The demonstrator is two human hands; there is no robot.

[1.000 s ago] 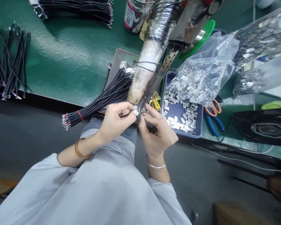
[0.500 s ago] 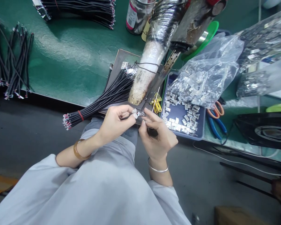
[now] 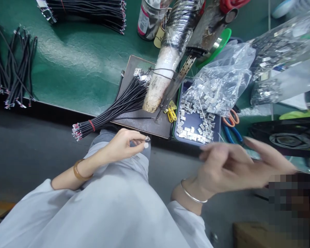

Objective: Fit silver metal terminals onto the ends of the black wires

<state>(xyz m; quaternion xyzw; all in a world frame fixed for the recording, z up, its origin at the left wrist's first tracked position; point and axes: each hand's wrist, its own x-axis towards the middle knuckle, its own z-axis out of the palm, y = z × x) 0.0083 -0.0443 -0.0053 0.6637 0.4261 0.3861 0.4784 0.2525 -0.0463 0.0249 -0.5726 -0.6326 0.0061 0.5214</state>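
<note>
My left hand (image 3: 125, 144) is held in a pinch below the bench edge, white covers on the thumb and a fingertip. Whatever lies between those tips is too small or hidden to make out. Over to the right, my right hand (image 3: 235, 167) is smeared by motion, its fingers apart. A thin pale wire (image 3: 201, 108) rises near it; whether the hand holds that wire I cannot tell. Beyond my left hand, a bundle of black cables (image 3: 113, 106) rests across a dark board (image 3: 144, 127). A single black cable (image 3: 134, 118) lies on the board too.
Above the board hang a plastic-wrapped tube (image 3: 161, 75) and a slotted metal tool (image 3: 187, 65). A blue tray (image 3: 217, 129) holds small metal connectors and a plastic bag (image 3: 222, 79). Blue-handled pliers (image 3: 231, 134) and a black device (image 3: 281, 137) are farther right. More cables (image 3: 20, 69) lie left.
My hands have come apart. The right has swung far right with its fingers spreading, while the left has dropped slightly toward me. The metal connector between them is no longer visible there.
</note>
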